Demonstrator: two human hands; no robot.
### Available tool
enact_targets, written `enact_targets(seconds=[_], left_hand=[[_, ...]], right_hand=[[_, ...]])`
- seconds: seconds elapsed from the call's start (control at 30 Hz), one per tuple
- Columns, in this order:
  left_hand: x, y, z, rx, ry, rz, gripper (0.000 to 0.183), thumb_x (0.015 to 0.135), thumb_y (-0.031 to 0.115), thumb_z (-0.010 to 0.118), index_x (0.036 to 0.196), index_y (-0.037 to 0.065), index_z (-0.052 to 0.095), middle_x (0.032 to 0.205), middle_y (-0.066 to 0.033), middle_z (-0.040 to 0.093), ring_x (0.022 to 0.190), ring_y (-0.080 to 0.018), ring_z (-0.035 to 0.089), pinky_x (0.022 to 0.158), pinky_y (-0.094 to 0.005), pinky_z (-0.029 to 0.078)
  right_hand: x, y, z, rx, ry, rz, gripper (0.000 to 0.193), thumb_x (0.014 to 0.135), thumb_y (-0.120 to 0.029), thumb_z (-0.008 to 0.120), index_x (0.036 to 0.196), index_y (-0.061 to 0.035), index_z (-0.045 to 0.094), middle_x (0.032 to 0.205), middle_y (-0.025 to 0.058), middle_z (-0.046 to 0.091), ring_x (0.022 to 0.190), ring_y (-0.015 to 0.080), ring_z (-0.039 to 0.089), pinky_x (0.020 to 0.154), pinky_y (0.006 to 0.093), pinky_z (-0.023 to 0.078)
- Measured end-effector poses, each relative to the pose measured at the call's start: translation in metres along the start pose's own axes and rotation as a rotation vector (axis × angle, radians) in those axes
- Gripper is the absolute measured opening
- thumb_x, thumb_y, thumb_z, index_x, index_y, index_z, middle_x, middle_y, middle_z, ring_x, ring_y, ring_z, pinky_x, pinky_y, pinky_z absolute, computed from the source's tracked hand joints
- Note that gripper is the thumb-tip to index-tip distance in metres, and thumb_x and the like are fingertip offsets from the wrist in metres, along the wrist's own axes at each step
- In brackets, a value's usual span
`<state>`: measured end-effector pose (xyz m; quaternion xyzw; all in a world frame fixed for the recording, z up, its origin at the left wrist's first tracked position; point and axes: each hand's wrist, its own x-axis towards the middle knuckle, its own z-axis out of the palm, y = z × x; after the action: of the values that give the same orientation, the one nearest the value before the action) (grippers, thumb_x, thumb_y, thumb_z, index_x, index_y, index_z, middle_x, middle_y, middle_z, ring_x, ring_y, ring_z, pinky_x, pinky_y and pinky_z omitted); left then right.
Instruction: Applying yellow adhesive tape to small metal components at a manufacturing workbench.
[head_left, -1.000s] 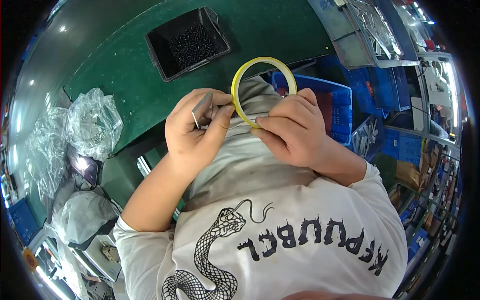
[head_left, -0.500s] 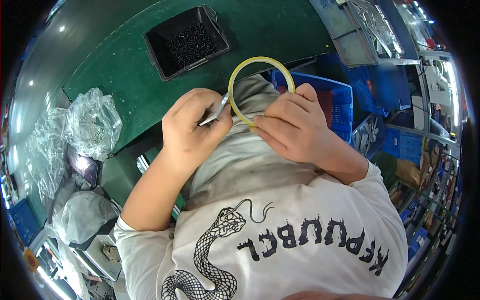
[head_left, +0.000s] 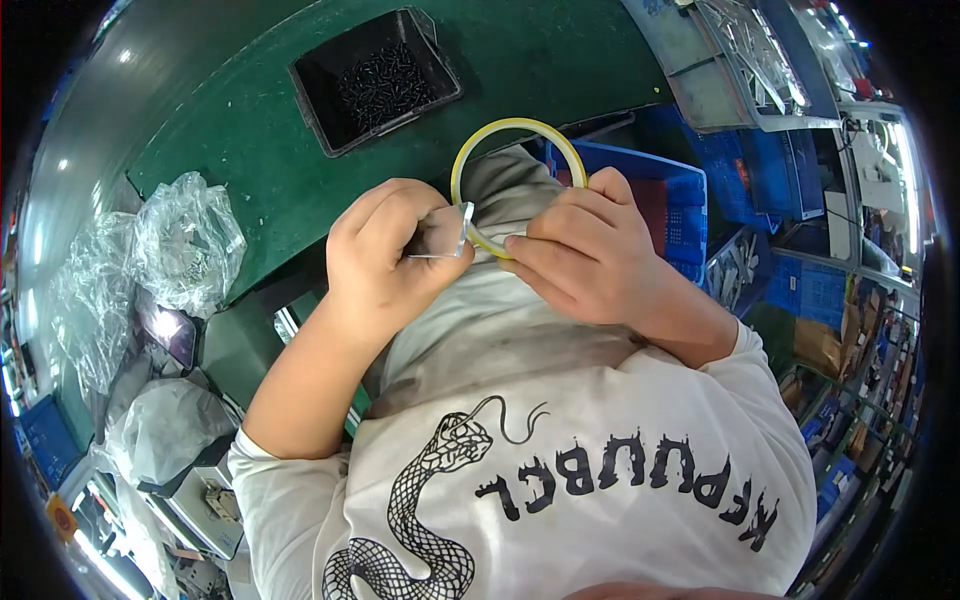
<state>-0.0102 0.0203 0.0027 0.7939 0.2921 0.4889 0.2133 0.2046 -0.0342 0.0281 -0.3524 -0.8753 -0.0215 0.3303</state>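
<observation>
In front of my body, my left hand is closed around a small shiny plate with a bright angled edge. Part of the plate is hidden in the fingers, and I cannot tell whether it is metal or clear plastic. A narrow roll of yellow tape stands up like a ring between the hands. My right hand pinches its lower right side between thumb and fingers. The plate's outer edge overlaps the left side of the ring; whether they touch is unclear.
On the green table sits a black bin of small dark parts. Crumpled clear plastic bags lie at the left. A blue crate stands beyond my right hand, with shelving and trays further right.
My left hand has turned the plate, so its broad face and bent edge now show instead of a thin side. The tape roll has shifted slightly left in my right hand.
</observation>
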Motion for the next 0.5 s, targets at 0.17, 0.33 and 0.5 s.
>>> enact_targets(seconds=[0.17, 0.33, 0.5], left_hand=[[-0.0003, -0.0006, 0.0005, -0.056, -0.001, 0.017, 0.029, 0.059, -0.001, 0.077, 0.081, 0.002, 0.059, 0.077, -0.0107, 0.064, 0.062, -0.0252, 0.062, 0.055, -0.0319, 0.051], [-0.0022, 0.0060, -0.0036, -0.094, -0.066, -0.102, 0.023, 0.065, -0.008, 0.066, 0.085, 0.002, 0.058, 0.077, -0.0112, 0.064, 0.067, -0.0256, 0.064, 0.063, -0.0315, 0.052], [-0.0033, 0.0058, -0.0037, -0.143, -0.102, -0.142, 0.022, 0.065, -0.007, 0.064, 0.084, 0.002, 0.058, 0.076, -0.0107, 0.063, 0.066, -0.0249, 0.063, 0.063, -0.0312, 0.052]], right_hand=[[-0.0015, 0.0000, -0.0003, 0.009, -0.007, 0.018, 0.032, 0.064, -0.015, 0.084, 0.093, -0.0103, 0.069, 0.086, -0.0009, 0.061, 0.074, 0.0175, 0.056, 0.070, 0.0359, 0.035], [-0.0008, 0.0003, 0.0009, 0.040, 0.019, 0.056, 0.031, 0.066, -0.014, 0.083, 0.093, -0.0105, 0.069, 0.085, -0.0004, 0.060, 0.073, 0.0175, 0.056, 0.070, 0.0363, 0.036], [0.0004, 0.0010, 0.0010, 0.036, 0.032, 0.083, 0.031, 0.066, -0.012, 0.082, 0.094, -0.0108, 0.068, 0.084, 0.0002, 0.060, 0.073, 0.0178, 0.056, 0.070, 0.0356, 0.037]])
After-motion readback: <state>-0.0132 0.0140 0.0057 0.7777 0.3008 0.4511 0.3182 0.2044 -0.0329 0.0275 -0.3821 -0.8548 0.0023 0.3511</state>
